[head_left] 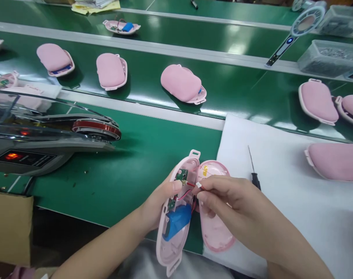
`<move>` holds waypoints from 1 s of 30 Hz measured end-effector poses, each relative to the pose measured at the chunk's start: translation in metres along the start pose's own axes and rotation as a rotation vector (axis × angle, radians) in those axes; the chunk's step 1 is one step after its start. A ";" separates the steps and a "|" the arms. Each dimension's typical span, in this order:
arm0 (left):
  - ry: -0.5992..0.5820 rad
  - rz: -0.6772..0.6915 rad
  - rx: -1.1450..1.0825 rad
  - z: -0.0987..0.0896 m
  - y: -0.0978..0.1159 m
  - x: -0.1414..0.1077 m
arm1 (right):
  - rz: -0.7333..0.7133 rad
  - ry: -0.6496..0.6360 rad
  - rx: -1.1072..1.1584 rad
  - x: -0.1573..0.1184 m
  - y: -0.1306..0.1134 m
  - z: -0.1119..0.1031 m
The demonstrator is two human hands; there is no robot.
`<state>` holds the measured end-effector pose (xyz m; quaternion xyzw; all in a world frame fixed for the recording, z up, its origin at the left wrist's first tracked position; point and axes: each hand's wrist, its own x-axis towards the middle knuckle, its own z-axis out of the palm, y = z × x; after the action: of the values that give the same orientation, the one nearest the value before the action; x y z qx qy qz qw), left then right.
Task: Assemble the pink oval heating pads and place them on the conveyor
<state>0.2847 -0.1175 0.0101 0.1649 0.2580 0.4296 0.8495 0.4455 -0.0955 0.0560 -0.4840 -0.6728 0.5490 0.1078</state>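
An opened pink plastic case stands tilted over the bench edge, its frame half held by my left hand, thumb over the inner rim near a green circuit board. A blue-wrapped battery sits lower in that half. Beside it to the right lies the other pink shell half, inner side up, with a small yellow label. My right hand pinches a small white connector between thumb and fingertips, above the shell half. Red and black wires run from near the connector into the case.
A screwdriver lies on a white sheet to the right. Several pink cases rest on the green conveyor. A tape dispenser-like machine stands left. A handheld fan and plastic bins are at the back right.
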 end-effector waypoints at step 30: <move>0.023 0.058 0.022 -0.007 -0.004 -0.001 | -0.070 0.768 -0.372 0.004 0.013 0.012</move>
<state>0.2830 -0.1201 0.0030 0.1766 0.2677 0.4531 0.8318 0.4422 -0.1013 0.0391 -0.6412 -0.6874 0.1944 0.2801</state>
